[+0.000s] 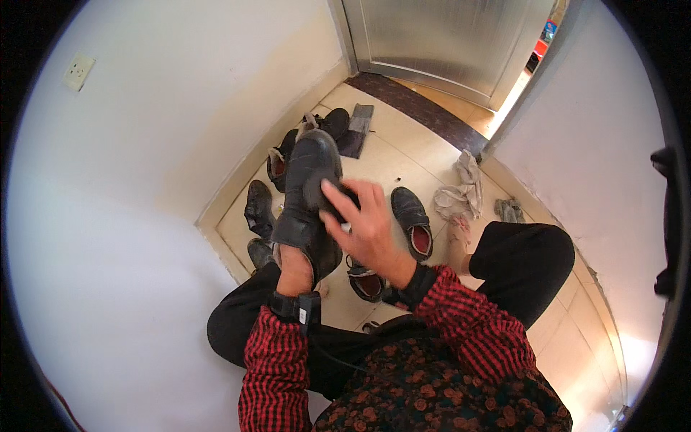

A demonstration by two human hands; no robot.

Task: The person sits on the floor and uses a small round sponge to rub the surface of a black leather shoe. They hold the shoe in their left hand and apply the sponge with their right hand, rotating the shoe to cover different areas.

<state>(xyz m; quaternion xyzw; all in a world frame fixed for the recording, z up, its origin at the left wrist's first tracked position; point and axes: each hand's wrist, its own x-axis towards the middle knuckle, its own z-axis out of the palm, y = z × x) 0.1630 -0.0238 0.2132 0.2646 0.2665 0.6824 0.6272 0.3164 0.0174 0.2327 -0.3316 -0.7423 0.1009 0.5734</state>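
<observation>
My left hand [296, 267] is pushed into the opening of a black leather shoe [310, 159] and holds it up, toe pointing away. The fingers are hidden inside; only the wrist and the back of the hand show. My right hand [367, 221] grips a dark rounded polishing tool [316, 191], perhaps a shoe brush or sponge, against the shoe's upper near the strap. Motion blurs the tool and fingers. Beyond my right hand, another black strap shoe [411, 218] with a red insole stands on the floor. A lined dark shoe [367, 283] sits below my right wrist.
Several dark shoes [259, 208] line the left wall. A grey and black cloth [357, 132] lies behind them. Right of centre are a crumpled pale cloth [461, 189] and a small grey cloth [508, 210]. A metal door [442, 48] stands ajar beyond a dark threshold [415, 110]. Walls close in both sides.
</observation>
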